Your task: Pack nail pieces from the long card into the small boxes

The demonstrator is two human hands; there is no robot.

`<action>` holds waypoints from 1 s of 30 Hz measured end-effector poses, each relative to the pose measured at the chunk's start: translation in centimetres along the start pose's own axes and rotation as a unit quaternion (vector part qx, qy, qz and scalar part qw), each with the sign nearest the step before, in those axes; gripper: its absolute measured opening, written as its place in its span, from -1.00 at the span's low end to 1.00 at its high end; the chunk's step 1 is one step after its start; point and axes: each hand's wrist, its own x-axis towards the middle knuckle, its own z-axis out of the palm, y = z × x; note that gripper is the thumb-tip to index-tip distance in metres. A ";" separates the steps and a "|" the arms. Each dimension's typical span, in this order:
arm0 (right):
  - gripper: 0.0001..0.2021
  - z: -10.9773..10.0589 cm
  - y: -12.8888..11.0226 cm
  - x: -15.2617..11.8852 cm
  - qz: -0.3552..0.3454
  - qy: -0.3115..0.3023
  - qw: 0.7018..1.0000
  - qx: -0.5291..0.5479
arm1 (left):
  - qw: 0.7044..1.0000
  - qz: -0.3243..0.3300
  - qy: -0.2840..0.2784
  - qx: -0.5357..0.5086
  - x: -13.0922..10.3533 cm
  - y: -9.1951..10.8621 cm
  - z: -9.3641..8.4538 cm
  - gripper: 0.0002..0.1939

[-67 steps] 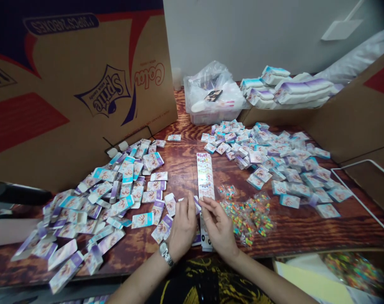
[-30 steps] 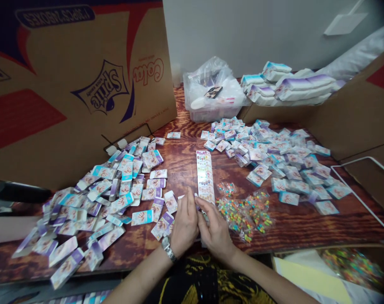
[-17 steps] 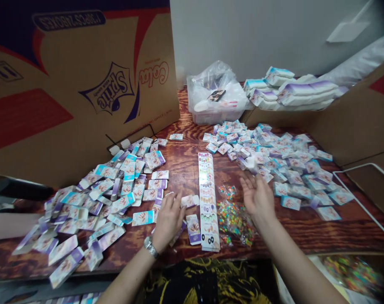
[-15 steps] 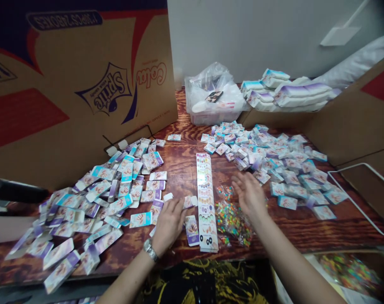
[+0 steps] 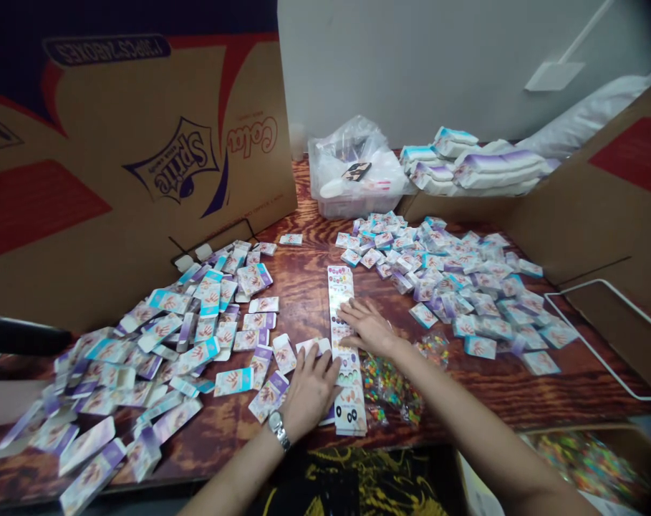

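My left hand [image 5: 310,387], with a silver watch at its wrist, lies with fingers spread over a small white carton [image 5: 313,347]. Other flat purple-and-white cartons [image 5: 269,395] lie beside and partly under it. My right hand [image 5: 369,328] rests with fingers stretched out across a stack of long printed strips [image 5: 349,394] showing rows of small coloured designs. Its fingertips cover part of the top strip. Under and beside the right forearm are clear bags of small bright-coloured pieces [image 5: 389,383], partly hidden by the arm.
Flattish cartons form a heap [image 5: 196,322] on the left; small closed boxes form another [image 5: 465,287] on the right. A large cardboard box [image 5: 196,93] stands at the left, a plastic tub [image 5: 351,204] at the back. Another person's arm [image 5: 8,403] shows at far left.
My right hand has moved left from above the bags onto the strips. My left hand has shifted slightly right and toward me. The whole view has shifted a little.
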 end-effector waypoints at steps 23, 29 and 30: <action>-0.78 -6.5 -10.9 -4.3 -0.137 0.067 0.984 0.096 | 0.669 -0.277 0.084 -0.685 2.8 -0.8 -4.1 -0.63; -0.83 -5.2 -9.9 -3.8 -0.108 0.036 0.991 0.075 | 0.591 -0.254 0.062 -0.763 2.3 -0.7 -5.6 -0.73; -0.84 -5.2 -9.5 -3.6 -0.087 0.049 0.991 0.087 | 0.617 -0.246 0.062 -0.744 2.1 -0.7 -5.7 -0.76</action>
